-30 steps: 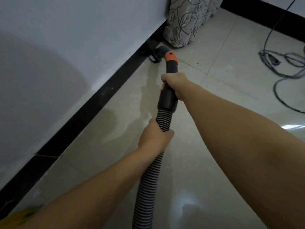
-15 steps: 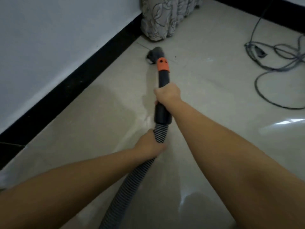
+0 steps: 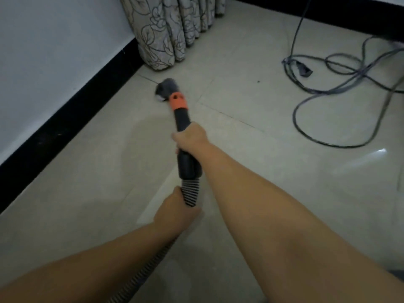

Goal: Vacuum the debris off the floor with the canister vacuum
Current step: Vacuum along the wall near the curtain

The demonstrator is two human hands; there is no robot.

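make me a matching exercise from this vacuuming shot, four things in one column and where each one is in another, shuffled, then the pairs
Things
1. patterned grey curtain
2. loose grey power cable
3. orange plastic collar
4. striped ribbed hose

Places
A. gripped by the left hand
B. coiled on the tiles at far right
C. hanging to the floor in the corner by the black skirting
D. on the black wand just behind the grey nozzle, ahead of the right hand

Pairs: 1-C, 2-B, 3-D, 4-A
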